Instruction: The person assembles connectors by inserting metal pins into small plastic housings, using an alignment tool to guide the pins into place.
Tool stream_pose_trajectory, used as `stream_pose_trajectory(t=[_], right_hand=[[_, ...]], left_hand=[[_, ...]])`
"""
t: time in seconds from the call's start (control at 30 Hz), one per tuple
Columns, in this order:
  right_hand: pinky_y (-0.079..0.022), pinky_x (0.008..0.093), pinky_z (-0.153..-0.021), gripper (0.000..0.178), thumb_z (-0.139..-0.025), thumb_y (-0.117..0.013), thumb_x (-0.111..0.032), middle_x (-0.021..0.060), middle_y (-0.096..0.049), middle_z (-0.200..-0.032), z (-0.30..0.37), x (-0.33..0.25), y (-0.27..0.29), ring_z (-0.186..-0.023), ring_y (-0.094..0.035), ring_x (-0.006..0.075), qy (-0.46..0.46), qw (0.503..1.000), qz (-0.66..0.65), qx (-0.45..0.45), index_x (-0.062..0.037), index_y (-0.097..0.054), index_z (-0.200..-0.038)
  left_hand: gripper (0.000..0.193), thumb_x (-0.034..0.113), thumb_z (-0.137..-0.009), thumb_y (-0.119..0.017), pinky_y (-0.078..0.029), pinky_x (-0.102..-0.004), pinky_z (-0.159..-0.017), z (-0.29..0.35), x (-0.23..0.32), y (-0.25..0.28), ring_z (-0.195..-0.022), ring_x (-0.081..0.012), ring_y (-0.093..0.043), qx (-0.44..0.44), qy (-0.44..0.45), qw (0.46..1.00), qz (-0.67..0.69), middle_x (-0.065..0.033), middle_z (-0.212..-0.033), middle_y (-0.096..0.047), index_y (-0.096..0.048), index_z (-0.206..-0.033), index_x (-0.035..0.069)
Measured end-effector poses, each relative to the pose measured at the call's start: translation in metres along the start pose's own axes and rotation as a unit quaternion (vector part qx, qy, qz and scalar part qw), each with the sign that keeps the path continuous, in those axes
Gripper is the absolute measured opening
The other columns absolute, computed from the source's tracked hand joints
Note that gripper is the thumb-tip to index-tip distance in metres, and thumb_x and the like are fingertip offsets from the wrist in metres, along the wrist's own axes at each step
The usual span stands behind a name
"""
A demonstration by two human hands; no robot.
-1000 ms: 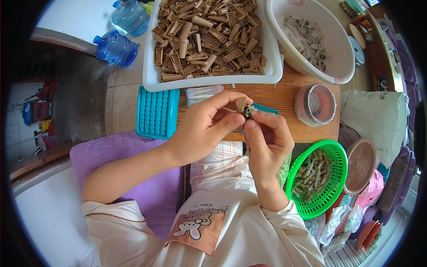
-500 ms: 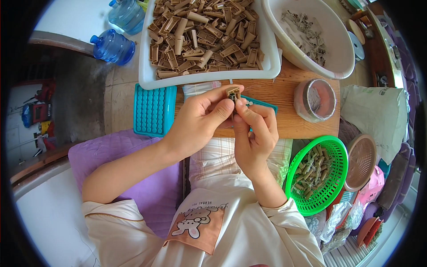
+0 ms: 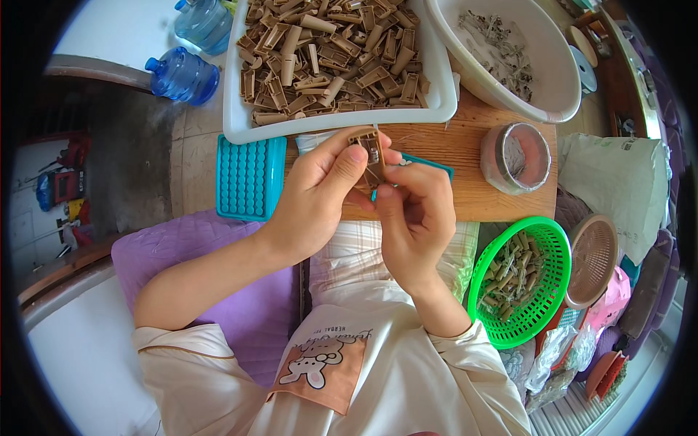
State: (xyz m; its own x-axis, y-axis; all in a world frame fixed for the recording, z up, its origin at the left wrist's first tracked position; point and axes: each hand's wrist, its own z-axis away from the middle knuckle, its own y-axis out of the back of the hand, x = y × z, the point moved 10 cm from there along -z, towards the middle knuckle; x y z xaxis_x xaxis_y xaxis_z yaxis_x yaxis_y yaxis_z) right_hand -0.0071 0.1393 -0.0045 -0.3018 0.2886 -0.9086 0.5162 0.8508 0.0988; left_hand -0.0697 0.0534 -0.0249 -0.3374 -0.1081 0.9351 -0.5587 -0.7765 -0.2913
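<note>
Left hand: the left hand [image 3: 316, 200] is raised over the near edge of the counter [image 3: 465, 156], thumb and fingers pinched on the small brown plastic piece [image 3: 369, 156], which stands roughly upright between both hands.
Right hand: the right hand [image 3: 414, 218] sits just beside the left, fingers curled in, its fingertips closed on the lower part of the same brown piece; a bit of teal shows at the fingertips, too small to tell what it is.
Brown piece: held in the air, touching both hands, just in front of the white tray.
White tray: the white tray [image 3: 234, 127] lies just beyond the hands, heaped with many brown plastic pieces [image 3: 327, 58] of the same kind.
Teal block: a teal ribbed block [image 3: 251, 176] lies to the left of the left hand, at the counter's edge.
Bowl: a large white bowl [image 3: 552, 76] beyond and to the right of the hands holds small grey metal parts [image 3: 502, 47].
Jar: a round pinkish container [image 3: 515, 156] stands on the counter to the right of the right hand.
Green basket: a green basket [image 3: 549, 291] lies to the right of the right forearm, holding greenish-brown finished bits.
Bottles: two blue water bottles [image 3: 182, 75] lie well beyond the left hand, on the floor.
Cushion: a purple quilted cushion [image 3: 189, 247] lies under the left forearm.
</note>
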Motion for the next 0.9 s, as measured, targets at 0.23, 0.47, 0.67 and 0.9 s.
stream_pose_trajectory(t=[0.23, 0.47, 0.67, 0.9], right_hand=[[-0.037, 0.0159, -0.052, 0.029, -0.079, -0.049, 0.008, 0.0080, -0.041, -0.103, 0.009, 0.033, -0.014, -0.064, -0.043, 0.0043, -0.177, 0.953, -0.243, 0.032, 0.0012, -0.040, -0.105], [-0.039, 0.0158, -0.053, 0.031, -0.080, -0.048, 0.006, 0.0088, -0.044, -0.101, 0.008, 0.024, -0.005, -0.066, -0.046, 0.0039, -0.160, 0.957, -0.238, 0.045, -0.0003, -0.037, -0.108], [-0.042, 0.0164, -0.054, 0.036, -0.083, -0.044, 0.005, 0.0090, -0.042, -0.104, 0.009, 0.032, -0.021, -0.074, -0.048, 0.0067, -0.243, 0.935, -0.258, 0.017, -0.0043, -0.033, -0.115], [-0.044, 0.0188, -0.064, 0.043, -0.079, -0.043, 0.007, 0.0087, -0.046, -0.105, -0.001, 0.030, -0.030, -0.079, -0.051, 0.0082, -0.136, 0.979, -0.049, -0.143, -0.0035, -0.032, -0.119]], left_hand=[[0.030, 0.024, -0.090, -0.038, -0.047, -0.0171, -0.052, 0.003, 0.005, 0.007, -0.082, -0.0068, -0.053, 0.053, 0.010, 0.997, -0.047, -0.0060, -0.098, -0.056, -0.046, -0.109, 0.002], [0.026, 0.020, -0.089, -0.041, -0.047, -0.0171, -0.052, 0.003, 0.014, 0.005, -0.080, -0.0056, -0.053, 0.056, -0.025, 0.995, -0.078, -0.0065, -0.098, -0.056, -0.046, -0.108, 0.002], [0.029, 0.022, -0.089, -0.040, -0.050, -0.0193, -0.058, 0.003, 0.015, 0.004, -0.084, -0.0115, -0.055, 0.048, -0.036, 0.997, -0.047, -0.0093, -0.099, -0.055, -0.044, -0.109, 0.001], [0.032, 0.024, -0.090, -0.038, -0.049, -0.0297, -0.078, -0.004, -0.009, 0.000, -0.095, -0.0212, -0.055, 0.002, 0.073, 0.980, 0.183, -0.0116, -0.103, -0.053, -0.041, -0.113, 0.002]])
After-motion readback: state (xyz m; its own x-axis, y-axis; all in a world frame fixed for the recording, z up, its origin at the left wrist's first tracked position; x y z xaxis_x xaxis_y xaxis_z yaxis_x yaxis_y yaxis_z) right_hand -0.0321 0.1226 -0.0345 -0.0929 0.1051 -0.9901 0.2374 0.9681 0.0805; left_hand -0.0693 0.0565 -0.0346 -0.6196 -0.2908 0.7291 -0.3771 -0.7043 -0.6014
